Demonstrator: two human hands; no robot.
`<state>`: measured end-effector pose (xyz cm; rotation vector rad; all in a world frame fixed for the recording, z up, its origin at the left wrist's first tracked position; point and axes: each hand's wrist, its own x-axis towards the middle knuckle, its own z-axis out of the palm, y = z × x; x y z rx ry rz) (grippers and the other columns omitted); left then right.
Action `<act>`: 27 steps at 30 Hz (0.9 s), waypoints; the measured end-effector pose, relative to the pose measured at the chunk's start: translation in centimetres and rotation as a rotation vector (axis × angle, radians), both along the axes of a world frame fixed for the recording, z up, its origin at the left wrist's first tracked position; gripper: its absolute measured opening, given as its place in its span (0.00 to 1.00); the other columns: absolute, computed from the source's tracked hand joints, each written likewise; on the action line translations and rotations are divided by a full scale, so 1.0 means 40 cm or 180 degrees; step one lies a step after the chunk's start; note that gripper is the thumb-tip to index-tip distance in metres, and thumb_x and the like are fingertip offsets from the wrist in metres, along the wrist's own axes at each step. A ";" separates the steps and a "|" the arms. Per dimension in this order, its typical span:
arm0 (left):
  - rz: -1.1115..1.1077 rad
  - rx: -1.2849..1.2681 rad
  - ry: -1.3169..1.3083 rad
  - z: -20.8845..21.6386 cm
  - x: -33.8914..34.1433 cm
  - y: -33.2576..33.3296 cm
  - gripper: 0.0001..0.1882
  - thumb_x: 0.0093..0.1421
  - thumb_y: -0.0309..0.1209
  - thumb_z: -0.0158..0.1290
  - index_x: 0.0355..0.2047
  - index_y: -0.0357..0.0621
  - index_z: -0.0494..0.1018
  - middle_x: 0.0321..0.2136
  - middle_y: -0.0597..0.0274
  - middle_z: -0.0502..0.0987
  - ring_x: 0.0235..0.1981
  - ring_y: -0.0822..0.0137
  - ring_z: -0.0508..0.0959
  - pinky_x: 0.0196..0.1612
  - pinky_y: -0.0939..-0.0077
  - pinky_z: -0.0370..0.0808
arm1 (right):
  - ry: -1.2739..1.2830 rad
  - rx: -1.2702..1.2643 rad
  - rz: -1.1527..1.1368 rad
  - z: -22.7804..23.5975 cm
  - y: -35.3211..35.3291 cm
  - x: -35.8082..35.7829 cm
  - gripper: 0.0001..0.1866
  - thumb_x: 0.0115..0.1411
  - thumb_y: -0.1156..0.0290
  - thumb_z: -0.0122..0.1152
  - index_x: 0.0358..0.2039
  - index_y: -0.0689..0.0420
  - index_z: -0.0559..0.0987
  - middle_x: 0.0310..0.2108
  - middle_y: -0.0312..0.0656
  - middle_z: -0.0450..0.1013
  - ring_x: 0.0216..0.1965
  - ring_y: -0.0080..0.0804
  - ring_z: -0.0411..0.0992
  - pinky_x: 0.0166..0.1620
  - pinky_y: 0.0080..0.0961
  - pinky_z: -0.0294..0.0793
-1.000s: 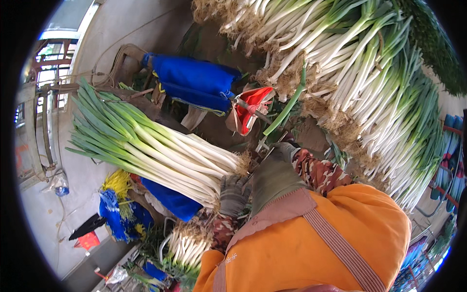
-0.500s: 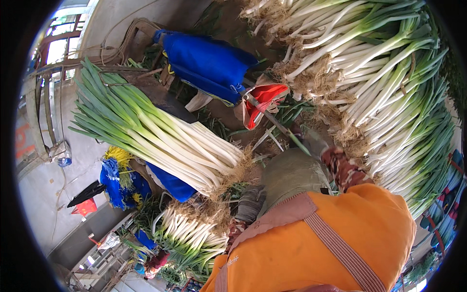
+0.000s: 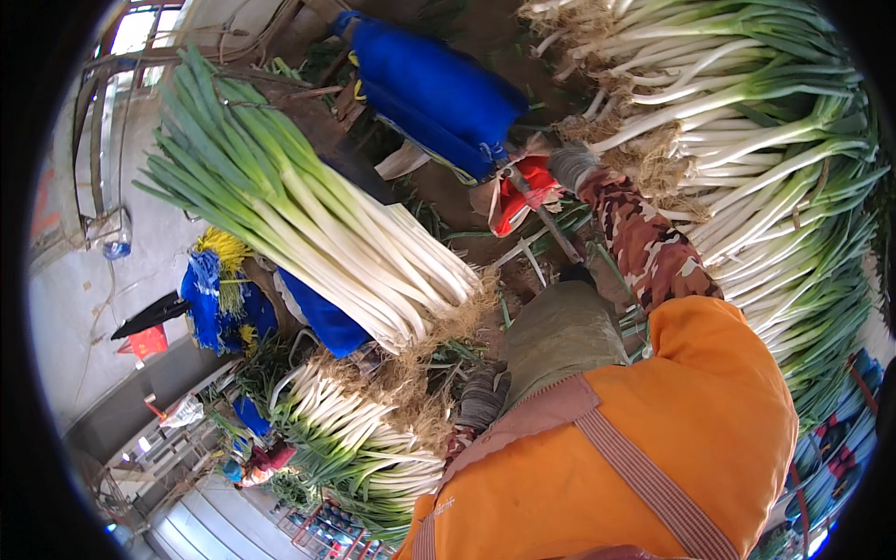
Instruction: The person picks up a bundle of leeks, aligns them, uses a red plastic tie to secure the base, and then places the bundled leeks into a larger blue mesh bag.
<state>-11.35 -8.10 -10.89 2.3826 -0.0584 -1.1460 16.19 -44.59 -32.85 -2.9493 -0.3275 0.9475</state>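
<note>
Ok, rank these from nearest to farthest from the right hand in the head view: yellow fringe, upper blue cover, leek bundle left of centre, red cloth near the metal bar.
From the right hand:
1. Red cloth, right beside it, lower left.
2. Upper blue cover, to its upper left.
3. Leek bundle, farther left.
4. Yellow fringe, far left.

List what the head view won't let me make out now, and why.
In the head view:
- Right hand: fingers blurred, so its grip is unclear.
- Left hand: fingers too dark and blurred to show whether it holds anything.
- Leek bundle: underside hidden by its own stalks.
- Leek pile: cut off by the upper edge.
</note>
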 end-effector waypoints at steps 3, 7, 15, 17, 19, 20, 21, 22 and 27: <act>0.0393 0.0020 0.0077 0.004 -0.073 0.013 0.18 0.64 0.41 0.49 0.47 0.43 0.75 0.44 0.46 0.77 0.45 0.46 0.77 0.51 0.57 0.72 | -0.0815 0.1970 -0.1482 0.063 0.027 -0.005 0.10 0.57 0.66 0.60 0.38 0.52 0.83 0.33 0.44 0.80 0.37 0.45 0.79 0.41 0.39 0.78; 0.0406 -0.0074 0.0052 -0.014 -0.077 0.027 0.18 0.65 0.41 0.49 0.47 0.43 0.75 0.44 0.46 0.77 0.46 0.46 0.77 0.51 0.57 0.72 | -0.1121 0.1784 -0.1609 0.077 -0.044 -0.168 0.09 0.57 0.61 0.59 0.34 0.50 0.83 0.31 0.44 0.79 0.32 0.43 0.78 0.37 0.37 0.77; 0.0299 -0.0446 -0.0042 -0.032 -0.035 0.027 0.18 0.65 0.41 0.49 0.48 0.42 0.75 0.45 0.45 0.77 0.46 0.47 0.77 0.52 0.58 0.72 | 0.0584 0.1947 -0.2877 0.007 -0.035 -0.841 0.14 0.45 0.67 0.73 0.32 0.59 0.82 0.30 0.45 0.80 0.33 0.35 0.77 0.40 0.31 0.76; 0.0369 -0.0776 -0.0040 -0.082 -0.013 0.029 0.18 0.65 0.41 0.49 0.48 0.42 0.75 0.45 0.45 0.77 0.46 0.47 0.77 0.52 0.58 0.72 | 0.0340 0.2413 -0.3658 0.111 0.058 -0.844 0.15 0.45 0.68 0.75 0.33 0.60 0.82 0.28 0.41 0.78 0.31 0.25 0.74 0.39 0.27 0.75; 0.0457 -0.1071 0.0054 -0.070 0.027 -0.003 0.18 0.65 0.41 0.49 0.48 0.42 0.75 0.46 0.45 0.76 0.47 0.47 0.77 0.52 0.58 0.72 | 0.0025 0.2985 -0.4103 0.153 0.133 -0.857 0.15 0.47 0.68 0.75 0.34 0.61 0.81 0.27 0.36 0.76 0.31 0.20 0.70 0.37 0.25 0.73; 0.0551 -0.1453 -0.0062 -0.120 0.024 -0.001 0.18 0.65 0.40 0.51 0.49 0.42 0.75 0.47 0.46 0.77 0.47 0.49 0.77 0.52 0.60 0.72 | -0.0063 0.3026 -0.4124 0.187 0.176 -0.839 0.16 0.48 0.68 0.75 0.34 0.61 0.81 0.27 0.34 0.75 0.31 0.18 0.69 0.36 0.24 0.72; 0.0668 -0.1830 -0.0186 -0.175 0.027 -0.001 0.18 0.64 0.39 0.53 0.49 0.42 0.75 0.48 0.48 0.77 0.48 0.50 0.77 0.53 0.61 0.72 | -0.0030 0.2960 -0.3959 0.271 0.219 -0.806 0.17 0.47 0.67 0.75 0.33 0.62 0.79 0.27 0.34 0.75 0.32 0.18 0.68 0.36 0.24 0.72; 0.0775 -0.2143 -0.0074 -0.159 0.056 -0.028 0.18 0.63 0.39 0.54 0.49 0.41 0.75 0.47 0.48 0.77 0.47 0.52 0.78 0.52 0.63 0.73 | -0.0003 0.2906 -0.3809 0.389 0.258 -0.763 0.18 0.47 0.66 0.76 0.32 0.62 0.78 0.27 0.34 0.75 0.32 0.19 0.68 0.37 0.24 0.72; 0.0364 -0.2159 0.0374 -0.169 0.112 -0.055 0.19 0.59 0.37 0.60 0.45 0.36 0.75 0.42 0.54 0.78 0.41 0.65 0.79 0.45 0.69 0.76 | -0.0711 0.3164 -0.3178 0.525 0.457 -0.794 0.18 0.49 0.68 0.75 0.37 0.63 0.78 0.31 0.36 0.78 0.32 0.20 0.70 0.38 0.25 0.74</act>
